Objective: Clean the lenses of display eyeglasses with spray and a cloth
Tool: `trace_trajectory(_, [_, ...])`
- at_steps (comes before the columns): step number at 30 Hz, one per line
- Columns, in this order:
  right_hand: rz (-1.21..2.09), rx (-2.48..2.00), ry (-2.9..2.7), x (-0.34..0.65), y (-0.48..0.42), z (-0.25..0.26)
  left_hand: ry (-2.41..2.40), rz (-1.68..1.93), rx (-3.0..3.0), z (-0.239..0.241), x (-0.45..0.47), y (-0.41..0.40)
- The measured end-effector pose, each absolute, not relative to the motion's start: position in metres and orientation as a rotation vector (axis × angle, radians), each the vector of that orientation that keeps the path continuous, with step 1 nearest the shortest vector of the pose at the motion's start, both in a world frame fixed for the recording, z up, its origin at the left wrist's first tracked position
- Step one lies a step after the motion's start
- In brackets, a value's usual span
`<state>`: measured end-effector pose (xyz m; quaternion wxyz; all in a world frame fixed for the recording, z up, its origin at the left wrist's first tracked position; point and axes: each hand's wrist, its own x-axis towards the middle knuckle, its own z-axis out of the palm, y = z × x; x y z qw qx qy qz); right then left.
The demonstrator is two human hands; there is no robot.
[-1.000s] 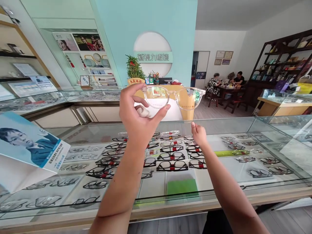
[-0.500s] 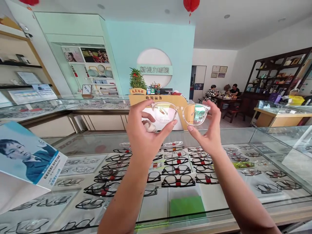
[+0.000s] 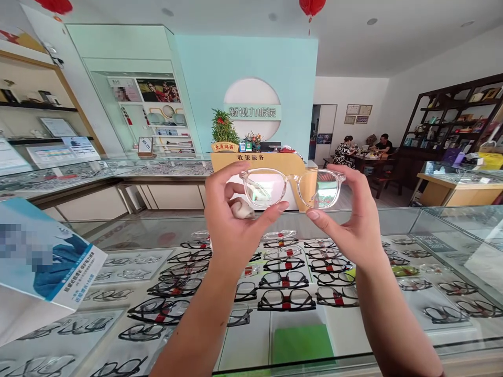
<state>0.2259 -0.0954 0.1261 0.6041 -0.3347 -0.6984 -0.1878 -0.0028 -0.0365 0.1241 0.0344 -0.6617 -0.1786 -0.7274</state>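
Note:
A pair of clear-framed eyeglasses is held up level above the display counter, lenses upright. On its left side my left hand grips the rim between thumb and fingers. The curled lower fingers of that hand also hold a crumpled whitish cloth. My right hand pinches the opposite end of the frame, thumb below and fingers at the upper corner. Under my forearms, rows of dark-framed eyeglasses lie inside the glass display case, several with red tags at the bridge.
A folded advertising card stands on the glass at left. A green panel lies inside the case near me. Beyond are a yellow-fronted cashier counter, more showcases, and two people seated at a dark table.
The eyeglasses have come slightly nearer and appear larger. My right hand has shifted a little right and down. Both hands keep their hold, and the view has turned slightly left.

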Motion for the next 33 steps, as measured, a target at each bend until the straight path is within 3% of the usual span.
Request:
trace_trajectory(11, [-0.402, -0.829, -1.67, 0.232, -0.107, 0.131, -0.37, -2.323, -2.039, 0.121, -0.003, -0.018])
trace_trajectory(19, [-0.38, -0.935, -1.652, 0.233, -0.098, 0.127, -0.713, -2.117, -2.069, 0.121, -0.005, -0.016])
trace_trajectory(25, [-0.396, -0.999, -1.623, 0.242, -0.089, 0.126, -0.55, -2.112, -2.173, 0.119, -0.002, -0.006])
trace_trajectory(33, [-0.413, -1.077, -1.552, 0.239, -0.08, 0.117, -0.738, -2.101, -2.018, 0.115, 0.01, -0.011])
